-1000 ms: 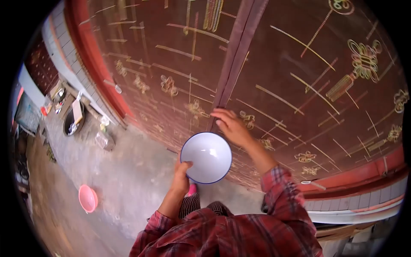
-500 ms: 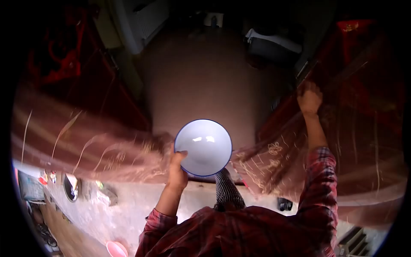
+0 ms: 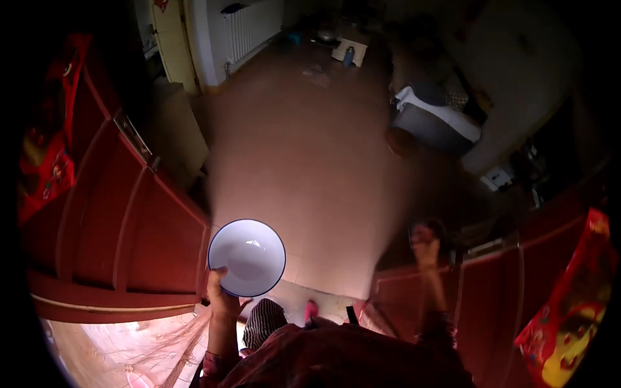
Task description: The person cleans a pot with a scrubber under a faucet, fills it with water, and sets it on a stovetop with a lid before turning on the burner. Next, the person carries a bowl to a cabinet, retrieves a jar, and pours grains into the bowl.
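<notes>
A white bowl with a dark blue rim is tilted toward the camera, its inside showing nothing in it. My left hand grips it at the lower left, thumb over the rim. On the right, my right hand is in front of the red door leaf; motion and shadow blur its fingers. Another red door leaf stands open on the left.
A dim room lies ahead with a brown floor, a white radiator, a small white stool with a blue bottle, and a sofa. The curtain hangs at lower left.
The patterned curtain has parted and dropped behind, and the room has come into view. The bowl has shifted left with my left hand. My right hand has moved out to the right, then lower.
</notes>
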A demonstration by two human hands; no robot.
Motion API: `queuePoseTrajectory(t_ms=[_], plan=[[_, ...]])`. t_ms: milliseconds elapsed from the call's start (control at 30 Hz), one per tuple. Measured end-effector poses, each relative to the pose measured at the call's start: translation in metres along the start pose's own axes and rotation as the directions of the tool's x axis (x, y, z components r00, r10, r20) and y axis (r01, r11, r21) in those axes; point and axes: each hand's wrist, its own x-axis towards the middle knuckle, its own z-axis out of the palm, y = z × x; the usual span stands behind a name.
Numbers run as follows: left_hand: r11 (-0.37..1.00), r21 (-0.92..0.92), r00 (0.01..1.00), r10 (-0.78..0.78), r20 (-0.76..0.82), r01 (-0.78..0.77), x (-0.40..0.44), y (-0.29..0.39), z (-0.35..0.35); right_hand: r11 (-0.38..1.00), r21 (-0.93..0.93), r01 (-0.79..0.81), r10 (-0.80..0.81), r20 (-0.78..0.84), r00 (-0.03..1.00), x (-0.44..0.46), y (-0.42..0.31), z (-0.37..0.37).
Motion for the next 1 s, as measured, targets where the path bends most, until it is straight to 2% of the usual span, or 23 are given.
queuePoseTrajectory(t_ms=[33,67,100,133,167,200,233,267,333,400,467,500,567,600,667,700,800,933,1000], plan=[[1.000,0.010,1.000,-0.002,-0.012,0.002,0.009,0.004,-0.009,0.916,0.321,-0.239,0.208,0.130,0.969,-0.008,-0.007,0.043],[1.000,0.000,1.000,0.011,-0.013,-0.011,0.026,0.008,-0.009,0.813,0.437,-0.384,0.293,0.262,0.919,-0.011,-0.022,0.084],[1.000,-0.029,1.000,0.007,-0.018,-0.007,0.041,0.010,-0.007,0.783,0.421,-0.459,0.324,0.354,0.877,-0.015,-0.043,0.121],[0.999,-0.054,1.000,-0.005,-0.030,0.003,0.053,0.013,-0.010,0.895,0.209,-0.393,0.291,0.393,0.872,-0.024,-0.089,0.149],[0.998,-0.061,0.997,-0.039,-0.069,0.035,0.073,0.011,-0.023,0.908,0.189,-0.374,0.256,0.457,0.852,-0.028,-0.110,0.173],[0.999,-0.047,0.997,-0.010,-0.083,0.006,0.091,0.015,-0.022,0.919,0.184,-0.350,0.209,0.526,0.824,-0.028,-0.128,0.201],[0.999,-0.035,0.994,-0.018,-0.111,0.014,0.106,0.018,-0.018,0.905,0.154,-0.396,0.244,0.576,0.780,-0.027,-0.148,0.223],[0.999,-0.033,0.989,-0.021,-0.146,0.017,0.115,0.020,-0.018,0.907,0.154,-0.392,0.223,0.615,0.757,-0.030,-0.163,0.244],[0.995,-0.063,0.992,-0.081,-0.098,0.075,0.139,0.031,-0.022,0.852,0.184,-0.490,0.194,0.758,0.623,-0.025,-0.197,0.281],[1.000,0.017,0.996,-0.006,-0.087,0.008,0.166,0.043,-0.014,0.829,0.246,-0.502,0.067,0.848,0.526,-0.012,-0.234,0.317],[1.000,-0.006,0.994,-0.019,-0.109,0.019,0.194,0.054,-0.010,0.712,0.264,-0.651,0.008,0.924,0.384,0.003,-0.238,0.357],[1.000,-0.015,0.992,-0.011,-0.129,0.009,0.210,0.059,-0.017,0.718,0.250,-0.650,0.003,0.932,0.362,0.008,-0.245,0.378],[1.000,0.019,0.993,0.005,-0.117,-0.003,0.247,0.062,-0.022,0.802,0.347,-0.486,-0.110,0.886,0.450,0.026,-0.261,0.416],[1.000,0.009,0.991,0.025,-0.132,-0.024,0.266,0.068,-0.019,0.808,0.347,-0.477,-0.128,0.893,0.432,0.041,-0.269,0.435],[0.997,0.060,0.985,0.060,-0.162,-0.051,0.302,0.080,-0.009,0.942,0.254,-0.220,-0.137,0.887,0.440,0.072,-0.278,0.472],[0.997,0.045,0.983,0.066,-0.173,-0.059,0.324,0.075,-0.011,0.949,0.258,-0.184,-0.161,0.893,0.420,0.091,-0.279,0.490],[0.995,-0.085,0.973,0.029,-0.229,-0.050,0.391,0.075,-0.006,0.948,0.281,-0.147,-0.206,0.897,0.391,0.147,-0.294,0.541],[0.975,-0.205,0.934,0.007,-0.356,-0.085,0.462,0.102,0.014,0.943,0.302,-0.140,-0.250,0.919,0.304,0.216,-0.321,0.604],[0.965,-0.233,0.918,0.016,-0.397,-0.117,0.485,0.115,0.015,0.930,0.213,-0.298,-0.171,0.972,0.161,0.240,-0.321,0.641]])
